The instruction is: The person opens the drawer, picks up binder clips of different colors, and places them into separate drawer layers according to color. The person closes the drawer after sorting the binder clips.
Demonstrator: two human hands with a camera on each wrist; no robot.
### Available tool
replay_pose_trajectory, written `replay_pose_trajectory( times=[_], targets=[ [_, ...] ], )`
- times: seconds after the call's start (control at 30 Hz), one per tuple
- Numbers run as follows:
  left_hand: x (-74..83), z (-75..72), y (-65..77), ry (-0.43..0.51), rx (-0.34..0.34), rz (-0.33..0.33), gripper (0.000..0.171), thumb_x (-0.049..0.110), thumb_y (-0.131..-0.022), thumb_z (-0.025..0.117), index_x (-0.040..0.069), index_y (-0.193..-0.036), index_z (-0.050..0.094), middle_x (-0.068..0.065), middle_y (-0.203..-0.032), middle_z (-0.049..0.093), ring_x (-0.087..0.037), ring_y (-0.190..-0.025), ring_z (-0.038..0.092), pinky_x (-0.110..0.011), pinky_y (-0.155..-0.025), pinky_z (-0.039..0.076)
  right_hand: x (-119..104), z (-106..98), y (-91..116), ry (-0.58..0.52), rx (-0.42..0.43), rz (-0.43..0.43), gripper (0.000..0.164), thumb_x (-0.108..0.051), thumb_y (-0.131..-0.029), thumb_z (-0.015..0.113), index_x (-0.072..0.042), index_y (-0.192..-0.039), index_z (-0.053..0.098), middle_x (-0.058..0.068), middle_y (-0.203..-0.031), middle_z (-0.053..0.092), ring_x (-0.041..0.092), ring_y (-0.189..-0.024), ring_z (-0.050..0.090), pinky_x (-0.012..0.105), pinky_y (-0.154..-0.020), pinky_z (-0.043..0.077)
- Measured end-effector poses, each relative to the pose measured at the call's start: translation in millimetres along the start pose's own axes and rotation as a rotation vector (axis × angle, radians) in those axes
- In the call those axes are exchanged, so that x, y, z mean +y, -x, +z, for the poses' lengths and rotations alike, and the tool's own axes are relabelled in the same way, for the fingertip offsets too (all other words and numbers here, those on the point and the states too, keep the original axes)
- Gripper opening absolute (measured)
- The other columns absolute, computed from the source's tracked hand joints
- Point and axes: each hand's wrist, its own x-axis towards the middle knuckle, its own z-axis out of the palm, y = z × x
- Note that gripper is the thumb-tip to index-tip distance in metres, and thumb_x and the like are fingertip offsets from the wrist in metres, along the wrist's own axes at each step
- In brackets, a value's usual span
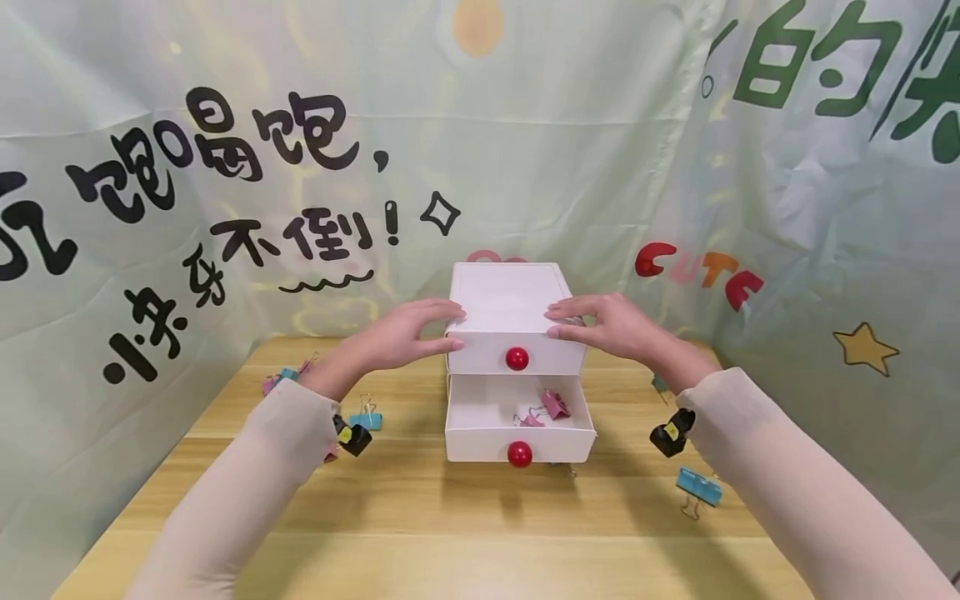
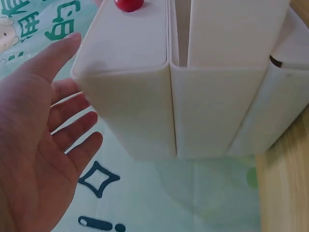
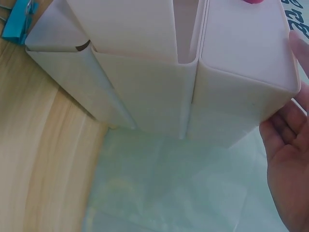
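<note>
The left hand [image 1: 408,333] reaches in from the side, fingers extended and thumb slightly apart, its tips at the upper front edge of the white drawer box [image 1: 506,292]. The right hand [image 1: 615,329] mirrors it at the opposite edge, equally loose; neither curls round anything. Both forearms, in pale sleeves [image 1: 285,450], slant inward past black wrist cameras [image 1: 671,433].

The box has smooth matte walls with rounded corners and stands on the wood-grained table [image 1: 525,550]. Round, glossy red knobs [image 1: 517,358] mark its fronts. The upper drawer sits flush; the drawer below [image 1: 480,446] juts out, with pink binder clips [image 1: 556,405] inside. The wrist views show a third white section beneath, next to the table.

Space shows between the left palm and the side wall. Wood lies between the box and the blue clips [image 1: 698,486] on either side, and stretches ahead of the jutting drawer. Printed cloth [image 1: 562,167] hangs close behind.
</note>
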Motion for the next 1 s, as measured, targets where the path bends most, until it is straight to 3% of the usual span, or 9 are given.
replay_pose_trajectory(
  times=[0.4,0.63,0.87,1.0],
  targets=[
    [-25.5,-6.8,60.3,0.007,0.02,-0.095,0.066,0.055,-0.093,0.058,0.018,-0.147,0.046,-0.004,-0.146,0.048,-0.029,-0.135,0.041,-0.052,-0.11,0.032,2.6,5.4,-1.4,-0.044,0.033,-0.006,0.052,-0.052,-0.086,0.07,-0.02,-0.128,0.068,0.005,-0.135,0.059,0.029,-0.129,0.05,0.055,-0.101,0.042],
    [-36.6,6.0,92.6,-0.018,0.013,-0.171,0.071,0.061,-0.09,0.058,0.017,-0.145,0.048,-0.006,-0.141,0.054,-0.032,-0.128,0.05,-0.056,-0.101,0.041,1.9,6.1,0.5,-0.055,0.025,0.016,0.053,-0.053,-0.086,0.069,-0.02,-0.128,0.068,0.004,-0.136,0.058,0.028,-0.13,0.049,0.055,-0.102,0.041],
    [-46.4,21.6,112.1,-0.021,0.028,-0.135,0.06,0.052,-0.091,0.064,0.012,-0.136,0.058,-0.008,-0.135,0.058,-0.032,-0.126,0.051,-0.054,-0.102,0.041,1.6,5.4,1.0,-0.064,0.043,0.029,0.053,-0.053,-0.086,0.07,-0.02,-0.127,0.068,0.005,-0.136,0.058,0.028,-0.13,0.049,0.055,-0.102,0.041],
    [-51.8,32.9,124.5,-0.005,0.012,-0.15,0.058,0.048,-0.09,0.066,0.009,-0.133,0.059,-0.009,-0.132,0.06,-0.033,-0.125,0.052,-0.054,-0.101,0.041,1.4,6.0,1.4,-0.069,0.046,0.027,0.052,-0.052,-0.086,0.07,-0.02,-0.127,0.068,0.004,-0.136,0.059,0.028,-0.13,0.049,0.055,-0.102,0.041]
  ],
)
